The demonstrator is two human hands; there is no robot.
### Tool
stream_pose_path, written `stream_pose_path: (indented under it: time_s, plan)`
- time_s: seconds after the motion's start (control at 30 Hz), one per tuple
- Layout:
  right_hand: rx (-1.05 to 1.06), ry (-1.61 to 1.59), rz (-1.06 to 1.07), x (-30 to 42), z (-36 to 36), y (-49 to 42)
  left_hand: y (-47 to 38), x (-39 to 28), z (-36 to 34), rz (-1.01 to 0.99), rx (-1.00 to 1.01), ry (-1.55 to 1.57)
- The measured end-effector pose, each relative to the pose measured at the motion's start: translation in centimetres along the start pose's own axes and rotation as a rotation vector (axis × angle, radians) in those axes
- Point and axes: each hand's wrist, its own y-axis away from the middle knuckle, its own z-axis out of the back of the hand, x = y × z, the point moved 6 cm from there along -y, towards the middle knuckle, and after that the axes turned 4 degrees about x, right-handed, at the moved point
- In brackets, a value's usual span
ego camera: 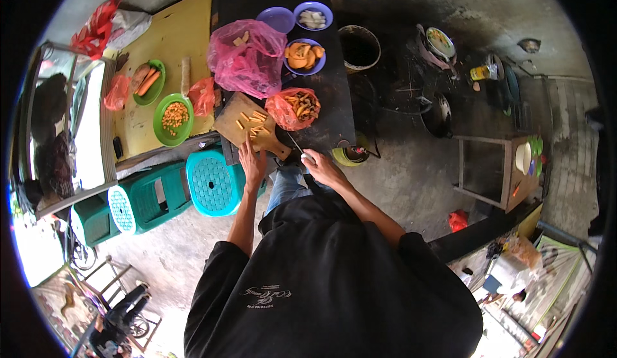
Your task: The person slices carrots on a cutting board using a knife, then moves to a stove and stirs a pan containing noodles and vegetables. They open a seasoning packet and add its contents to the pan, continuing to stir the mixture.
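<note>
On the dark table's front edge lies a wooden cutting board with its handle towards me. Several carrot sticks are scattered over it. My left hand reaches over the board's near edge, fingers extended, fingertips at the lower sticks; I see nothing gripped in it. A knife with a pale handle is held in my right hand, its blade pointing away from me, just right of the board's handle. Behind the blade, a red plastic bag holds cut orange and dark strips.
A pink plastic bag and purple bowls stand farther back. Leftward, a green bowl holds diced orange pieces, and another holds whole carrots. Teal plastic stools flank me on the left. A dark wok is at right.
</note>
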Motion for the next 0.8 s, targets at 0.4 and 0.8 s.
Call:
stream_pose_path:
  time_s: [0.4,0.8]
  plan:
    - [0.214,-0.097,-0.036,-2.9,3.3,1.9,9.2,0.9,-4.3,0.293,0.051,0.316]
    - [0.16,-0.08,0.027,-13.5,20.5,9.2,18.3,-0.2,-13.5,0.56,-0.037,0.459]
